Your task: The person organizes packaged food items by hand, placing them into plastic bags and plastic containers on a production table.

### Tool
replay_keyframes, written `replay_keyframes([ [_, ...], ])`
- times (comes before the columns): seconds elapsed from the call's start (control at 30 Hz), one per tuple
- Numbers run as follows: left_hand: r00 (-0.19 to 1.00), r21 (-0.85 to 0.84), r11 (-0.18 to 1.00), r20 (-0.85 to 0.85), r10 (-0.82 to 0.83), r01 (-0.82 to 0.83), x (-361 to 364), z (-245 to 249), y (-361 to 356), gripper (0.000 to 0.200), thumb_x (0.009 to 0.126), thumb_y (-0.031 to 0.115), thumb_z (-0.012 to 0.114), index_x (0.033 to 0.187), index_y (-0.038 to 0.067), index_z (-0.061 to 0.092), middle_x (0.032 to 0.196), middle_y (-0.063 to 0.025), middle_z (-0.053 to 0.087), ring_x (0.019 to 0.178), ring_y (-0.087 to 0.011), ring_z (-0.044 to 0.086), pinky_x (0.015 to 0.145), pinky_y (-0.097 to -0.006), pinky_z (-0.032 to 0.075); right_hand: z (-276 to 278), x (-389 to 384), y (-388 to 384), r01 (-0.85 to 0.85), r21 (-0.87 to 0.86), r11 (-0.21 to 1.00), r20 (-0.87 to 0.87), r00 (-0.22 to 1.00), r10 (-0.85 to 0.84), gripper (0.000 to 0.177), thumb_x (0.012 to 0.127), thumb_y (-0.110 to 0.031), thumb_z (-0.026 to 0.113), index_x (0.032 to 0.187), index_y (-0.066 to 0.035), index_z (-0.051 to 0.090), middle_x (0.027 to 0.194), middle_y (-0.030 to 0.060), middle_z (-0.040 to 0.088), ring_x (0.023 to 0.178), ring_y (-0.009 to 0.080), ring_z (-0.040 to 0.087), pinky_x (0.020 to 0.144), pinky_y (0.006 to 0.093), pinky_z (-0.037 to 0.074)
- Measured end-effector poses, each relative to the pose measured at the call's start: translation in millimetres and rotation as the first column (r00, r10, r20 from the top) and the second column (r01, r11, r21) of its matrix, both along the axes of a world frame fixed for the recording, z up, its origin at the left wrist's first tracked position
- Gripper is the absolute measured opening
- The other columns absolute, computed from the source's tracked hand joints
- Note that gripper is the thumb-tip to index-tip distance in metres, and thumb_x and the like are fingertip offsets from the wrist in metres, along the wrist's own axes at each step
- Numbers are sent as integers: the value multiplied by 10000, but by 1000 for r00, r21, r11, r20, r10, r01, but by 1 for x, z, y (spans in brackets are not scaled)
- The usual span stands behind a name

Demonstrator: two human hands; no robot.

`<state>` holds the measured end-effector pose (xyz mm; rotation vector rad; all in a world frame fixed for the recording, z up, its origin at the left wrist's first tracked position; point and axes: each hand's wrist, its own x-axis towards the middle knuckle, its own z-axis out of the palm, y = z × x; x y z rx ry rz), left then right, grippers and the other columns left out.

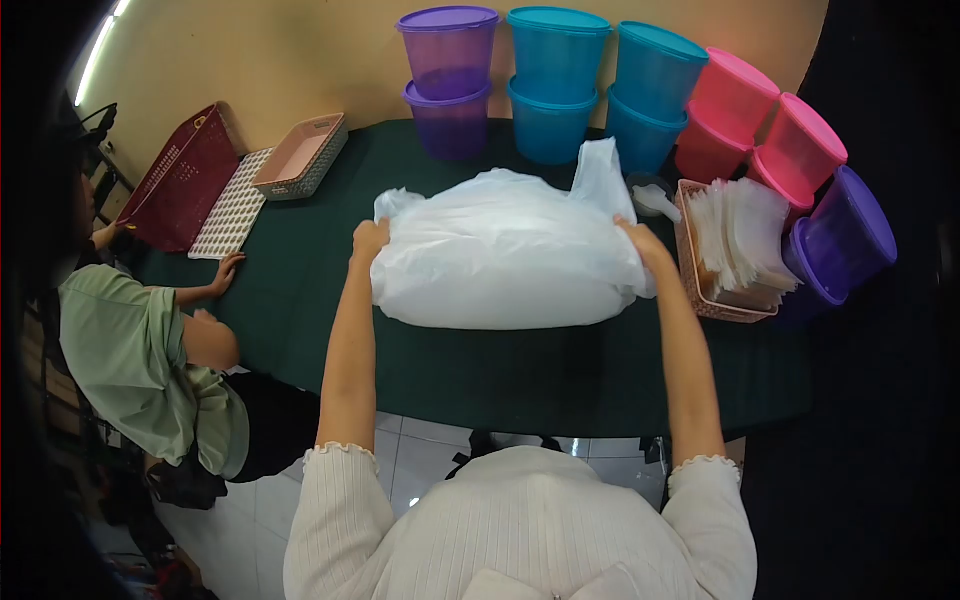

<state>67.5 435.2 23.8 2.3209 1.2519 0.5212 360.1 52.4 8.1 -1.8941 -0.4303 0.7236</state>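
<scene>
A big, full white plastic bag (500, 255) lies lengthwise across the dark green tabletop, its contents hidden by the plastic. At its left end, my left hand (372, 240) grips the plastic with fingers closed, partly tucked behind a fold. My right hand (643, 242) grips the opposite end, its fingers mostly out of sight behind the bag. One loose corner of the bag stands up above my right hand. Just beyond that hand sit a small dark bowl (646, 183) and a pink basket (738, 308) packed with clear plastic sleeves.
Lidded tubs stand stacked along the back: purple (447, 62), teal (556, 58), pink (736, 85) and dark purple (850, 225). At left are a maroon basket (180, 185), a patterned sheet (228, 210) and a shallow pink basket (303, 160). A person in green (130, 350) rests a hand on the table.
</scene>
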Motion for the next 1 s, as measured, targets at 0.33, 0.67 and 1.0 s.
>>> replay_keyframes([
  [0.33,971,114,989,-231,-66,95,9,60,-13,589,743,343,594,1268,163,398,1288,-230,367,1185,-347,379,922,-409,370,80,-52,15,357,-495,792,635,771,50,704,686,-359,653,1216,-6,355,1208,202,450,1087,372,466,875,414,400],
  [0.67,830,-100,954,-473,-295,282,82,37,-49,601,810,618,204,1312,314,330,1420,-76,181,1305,-376,71,1016,-567,20,79,-67,118,258,-406,876,804,556,209,507,788,-498,428,1198,-207,492,1365,109,291,1301,343,103,928,678,-24],
  [1.0,865,-333,935,-428,-262,118,65,-13,-56,616,804,597,247,1315,264,341,1408,-65,223,1281,-421,124,1015,-575,56,-1,-77,110,250,-562,789,669,697,256,559,810,-560,318,1229,-225,476,1361,136,306,1288,373,151,919,660,-123],
])
